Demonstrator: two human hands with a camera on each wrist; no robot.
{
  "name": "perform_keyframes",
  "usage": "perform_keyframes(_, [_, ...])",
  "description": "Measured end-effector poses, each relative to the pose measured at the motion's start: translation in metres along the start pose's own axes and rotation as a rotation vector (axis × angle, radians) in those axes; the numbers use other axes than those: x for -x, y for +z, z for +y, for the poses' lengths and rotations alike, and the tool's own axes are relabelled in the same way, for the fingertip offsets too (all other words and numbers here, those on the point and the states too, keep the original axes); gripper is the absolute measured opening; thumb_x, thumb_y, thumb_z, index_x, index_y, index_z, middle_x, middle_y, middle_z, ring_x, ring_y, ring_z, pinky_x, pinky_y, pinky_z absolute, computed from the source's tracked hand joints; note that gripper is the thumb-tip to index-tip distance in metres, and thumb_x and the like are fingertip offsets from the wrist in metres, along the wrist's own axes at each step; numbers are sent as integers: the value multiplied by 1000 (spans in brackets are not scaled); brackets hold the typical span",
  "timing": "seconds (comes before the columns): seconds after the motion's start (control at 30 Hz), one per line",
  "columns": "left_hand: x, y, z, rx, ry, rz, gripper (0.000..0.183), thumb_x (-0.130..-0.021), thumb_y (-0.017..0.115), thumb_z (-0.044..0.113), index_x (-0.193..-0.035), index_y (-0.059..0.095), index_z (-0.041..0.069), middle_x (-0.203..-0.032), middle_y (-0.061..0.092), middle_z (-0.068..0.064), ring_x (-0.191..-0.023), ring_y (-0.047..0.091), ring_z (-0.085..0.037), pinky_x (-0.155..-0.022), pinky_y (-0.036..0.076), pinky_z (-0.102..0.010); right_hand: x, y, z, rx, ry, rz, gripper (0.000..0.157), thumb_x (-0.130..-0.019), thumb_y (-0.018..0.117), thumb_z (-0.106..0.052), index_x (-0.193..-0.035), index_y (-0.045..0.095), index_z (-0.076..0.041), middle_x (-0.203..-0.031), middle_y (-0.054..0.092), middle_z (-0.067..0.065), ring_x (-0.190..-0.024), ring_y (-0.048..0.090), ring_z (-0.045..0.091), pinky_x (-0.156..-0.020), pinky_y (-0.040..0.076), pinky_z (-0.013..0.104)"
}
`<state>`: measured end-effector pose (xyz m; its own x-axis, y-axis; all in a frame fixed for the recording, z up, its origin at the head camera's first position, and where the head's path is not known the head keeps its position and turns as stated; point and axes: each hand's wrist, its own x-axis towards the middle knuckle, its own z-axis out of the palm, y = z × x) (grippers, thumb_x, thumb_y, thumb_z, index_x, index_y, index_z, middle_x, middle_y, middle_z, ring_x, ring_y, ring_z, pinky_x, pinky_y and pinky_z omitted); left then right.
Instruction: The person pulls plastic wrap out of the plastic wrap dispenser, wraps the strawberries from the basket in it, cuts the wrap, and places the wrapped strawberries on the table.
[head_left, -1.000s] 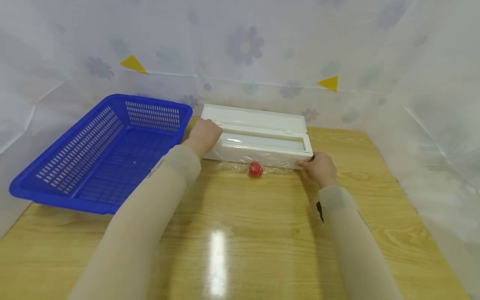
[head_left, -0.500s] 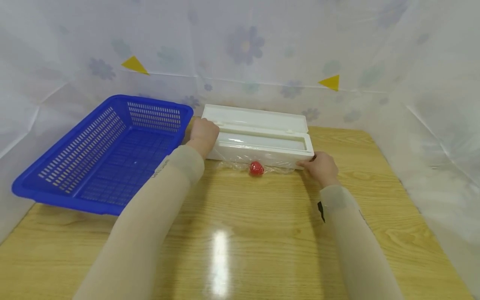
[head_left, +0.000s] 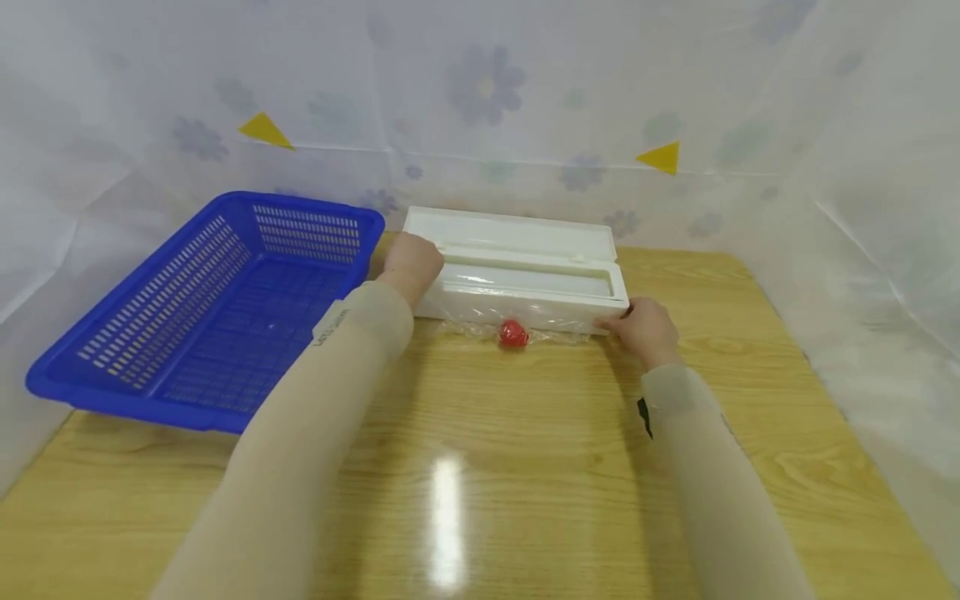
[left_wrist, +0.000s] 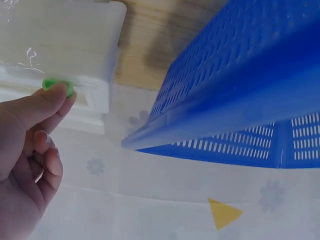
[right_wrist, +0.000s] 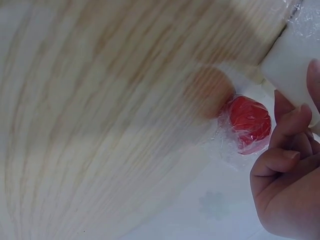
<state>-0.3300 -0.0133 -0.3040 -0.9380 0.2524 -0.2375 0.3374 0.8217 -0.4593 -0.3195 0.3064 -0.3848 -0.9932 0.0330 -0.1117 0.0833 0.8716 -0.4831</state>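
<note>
A long white cling film box [head_left: 525, 312] lies toward the back of the table, its lid [head_left: 510, 233] tipped back. At its left end my left hand [head_left: 414, 265] pinches a small green slide cutter [left_wrist: 50, 82] between thumb and finger; the head view hides that cutter. My right hand [head_left: 648, 332] grips the box's right end, thumb on the front. Clear cling film [head_left: 465, 327] hangs over the front onto the table. Against the box's front, a red ball [head_left: 513, 334] sits in the film, its wrinkled wrapping plain in the right wrist view.
A large blue slotted basket [head_left: 202, 421] stands on the left of the wooden table [head_left: 525, 467], close to my left forearm. A flowered white curtain [head_left: 480, 150] with yellow triangles hangs behind, and pale sheeting encloses both sides.
</note>
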Motion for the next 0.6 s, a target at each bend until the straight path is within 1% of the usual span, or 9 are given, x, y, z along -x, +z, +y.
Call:
perform_keyframes(0.07, [0, -4, 3, -45, 39, 4, 24, -90, 50, -3, -100, 69, 7, -104, 69, -8, -93, 64, -19, -88, 51, -36, 2, -2, 4, 2, 12, 2, 42, -84, 66, -42, -99, 62, -3, -86, 65, 13, -69, 57, 23, -54, 42, 31])
perform_keyframes(0.13, [0, -6, 5, -65, 49, -1, 25, -90, 49, -3, -102, 68, 7, -106, 69, -8, -95, 63, -19, -91, 50, -37, 3, -2, 6, 3, 13, 3, 42, -84, 66, -42, -99, 62, -3, -87, 64, 13, -70, 56, 24, -55, 42, 31])
perform_keyframes(0.27, [1, -5, -1, -46, 23, -27, 26, -91, 47, -2, -104, 68, 7, -108, 68, -9, -98, 63, -21, -89, 49, -39, 2, 2, 1, 6, 12, 0, 40, -84, 65, -41, -96, 62, -4, -87, 64, 13, -72, 57, 25, -56, 42, 31])
perform_keyframes(0.37, [3, 1, -9, -22, 8, -25, 24, -90, 48, -2, -98, 69, 6, -103, 70, -10, -95, 64, -23, -85, 51, -40, 1, 4, 0, 9, 1, 4, 38, -84, 67, -39, -94, 62, -3, -85, 64, 12, -71, 57, 24, -56, 43, 31])
perform_keyframes(0.43, [4, 2, -11, -14, -3, -23, 23, -89, 49, -1, -97, 69, 7, -101, 70, -10, -93, 65, -23, -83, 52, -41, 0, 4, 0, 7, -2, 14, 37, -83, 68, -38, -94, 62, -3, -85, 64, 12, -70, 57, 24, -56, 43, 31])
perform_keyframes(0.5, [5, 0, -9, -12, -7, -33, 23, -89, 50, 0, -98, 69, 8, -101, 70, -9, -92, 65, -22, -81, 52, -40, -1, 3, 2, 10, 0, 23, 37, -82, 69, -38, -95, 63, -3, -84, 64, 13, -69, 57, 23, -55, 43, 31])
perform_keyframes(0.6, [4, -5, -2, 5, -34, -64, 25, -90, 49, 3, -106, 67, 8, -105, 69, -8, -96, 63, -23, -81, 52, -41, -1, 0, 5, 5, 4, 13, 38, -82, 68, -38, -95, 63, -3, -83, 64, 13, -68, 57, 23, -53, 44, 31])
